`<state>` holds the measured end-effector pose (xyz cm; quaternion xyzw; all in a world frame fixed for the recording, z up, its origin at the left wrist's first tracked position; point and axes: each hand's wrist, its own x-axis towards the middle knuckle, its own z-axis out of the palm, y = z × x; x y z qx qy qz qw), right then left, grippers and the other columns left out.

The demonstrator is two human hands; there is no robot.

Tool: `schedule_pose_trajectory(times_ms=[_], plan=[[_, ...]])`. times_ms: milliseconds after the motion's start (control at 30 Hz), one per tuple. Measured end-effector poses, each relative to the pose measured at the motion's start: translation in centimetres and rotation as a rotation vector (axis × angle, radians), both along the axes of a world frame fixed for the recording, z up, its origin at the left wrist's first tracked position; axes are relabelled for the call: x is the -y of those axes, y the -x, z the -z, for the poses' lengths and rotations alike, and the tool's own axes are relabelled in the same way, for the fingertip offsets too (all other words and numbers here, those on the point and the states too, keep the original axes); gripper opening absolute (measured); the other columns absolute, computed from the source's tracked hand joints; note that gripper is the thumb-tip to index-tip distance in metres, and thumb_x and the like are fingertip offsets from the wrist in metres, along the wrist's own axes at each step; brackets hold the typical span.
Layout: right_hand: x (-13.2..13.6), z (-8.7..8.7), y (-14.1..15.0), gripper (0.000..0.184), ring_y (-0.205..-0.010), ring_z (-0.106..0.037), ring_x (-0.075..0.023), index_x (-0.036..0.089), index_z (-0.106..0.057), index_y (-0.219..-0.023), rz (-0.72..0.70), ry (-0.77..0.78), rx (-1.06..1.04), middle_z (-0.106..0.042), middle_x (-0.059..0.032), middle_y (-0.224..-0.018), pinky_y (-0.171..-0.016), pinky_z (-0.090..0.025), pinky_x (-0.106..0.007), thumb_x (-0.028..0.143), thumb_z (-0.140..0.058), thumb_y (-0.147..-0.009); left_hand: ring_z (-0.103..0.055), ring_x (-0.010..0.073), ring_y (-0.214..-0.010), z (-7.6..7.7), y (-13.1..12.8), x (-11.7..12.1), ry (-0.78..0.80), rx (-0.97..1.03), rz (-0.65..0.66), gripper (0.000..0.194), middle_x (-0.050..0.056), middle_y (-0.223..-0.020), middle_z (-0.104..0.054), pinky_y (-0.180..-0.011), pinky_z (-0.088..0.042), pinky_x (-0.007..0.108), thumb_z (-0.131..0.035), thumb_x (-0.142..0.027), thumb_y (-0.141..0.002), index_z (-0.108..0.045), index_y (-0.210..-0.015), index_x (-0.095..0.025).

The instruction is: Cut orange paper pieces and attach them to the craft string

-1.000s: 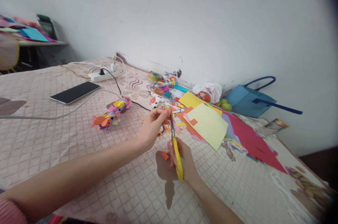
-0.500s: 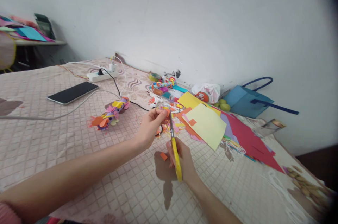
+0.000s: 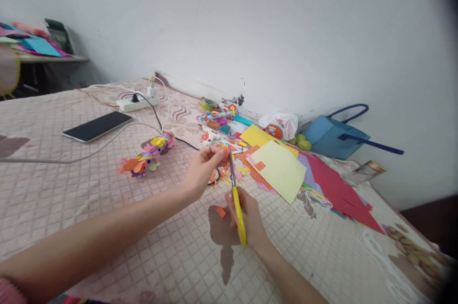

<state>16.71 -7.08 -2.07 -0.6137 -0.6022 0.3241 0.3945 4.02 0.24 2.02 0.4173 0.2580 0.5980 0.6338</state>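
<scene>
The left hand [image 3: 201,172] pinched a small orange piece [image 3: 226,152] between thumb and forefinger, the tips drawn together over the cloth [image 3: 171,242]. The right hand [image 3: 252,218] had its fingers closed around the yellow handle of the scissors [image 3: 240,220]. The blades pointed away from the person, right beside the piece; whether they touched it could not be told. An orange scrap [image 3: 221,212] lay left of the handle. Sheets [image 3: 279,170] lay to the right, a flowered tube [image 3: 157,152] to the left.
</scene>
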Motion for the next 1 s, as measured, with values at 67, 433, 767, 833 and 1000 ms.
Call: schedule_pose_trajectory(times_ms=[67,433,767,833,1000], plan=[[0.0,0.0,0.0,0.036,-0.039,-0.036,-0.0087,0.021,-0.041,-0.063,0.001,0.002,-0.003,-0.037,0.0079,-0.043,-0.041,-0.027,-0.022,0.05,-0.048,-0.082,-0.056,0.011,-0.068,-0.1,0.0,0.0,0.004,-0.003,-0.011,0.02,0.002,-0.072,-0.061,-0.073,-0.047,0.028,-0.066,-0.031,-0.074,-0.058,-0.071,-0.013],[0.0,0.0,-0.1,0.038,-0.039,-0.037,-0.009,0.021,-0.041,-0.063,-0.011,0.018,-0.02,-0.038,0.0076,-0.042,-0.041,-0.029,-0.022,0.054,-0.049,-0.081,-0.056,0.011,-0.069,0.0,0.1,-0.4,0.017,-0.008,-0.027,0.02,0.002,-0.073,-0.062,-0.072,-0.046,0.027,-0.067,-0.031,-0.073,-0.059,-0.072,-0.013],[0.1,-0.5,-0.1,0.038,-0.036,-0.036,-0.0086,0.021,-0.042,-0.063,0.0,0.031,-0.011,-0.036,0.0079,-0.039,-0.039,-0.028,-0.021,0.054,-0.049,-0.08,-0.058,0.0113,-0.07,-0.1,0.4,-0.5,0.016,0.007,-0.002,0.021,0.002,-0.075,-0.062,-0.074,-0.046,0.028,-0.068,-0.031,-0.073,-0.058,-0.072,-0.013],[0.0,-0.7,-0.1,0.04,-0.034,-0.035,-0.0083,0.021,-0.041,-0.062,0.0,0.035,-0.006,-0.036,0.0079,-0.039,-0.038,-0.027,-0.021,0.056,-0.048,-0.08,-0.057,0.0106,-0.07,-0.1,0.5,-0.7,0.012,0.004,0.019,0.021,0.002,-0.075,-0.062,-0.074,-0.046,0.027,-0.068,-0.032,-0.073,-0.058,-0.072,-0.013],[-0.1,-0.6,-0.4,0.045,-0.032,-0.034,-0.0073,0.021,-0.039,-0.062,-0.034,0.064,-0.062,-0.035,0.0085,-0.039,-0.034,-0.028,-0.02,0.062,-0.045,-0.079,-0.058,0.0105,-0.069,-0.2,0.7,-1.1,-0.001,0.005,0.075,0.02,0.001,-0.074,-0.061,-0.074,-0.047,0.028,-0.069,-0.029,-0.072,-0.057,-0.07,-0.013]])
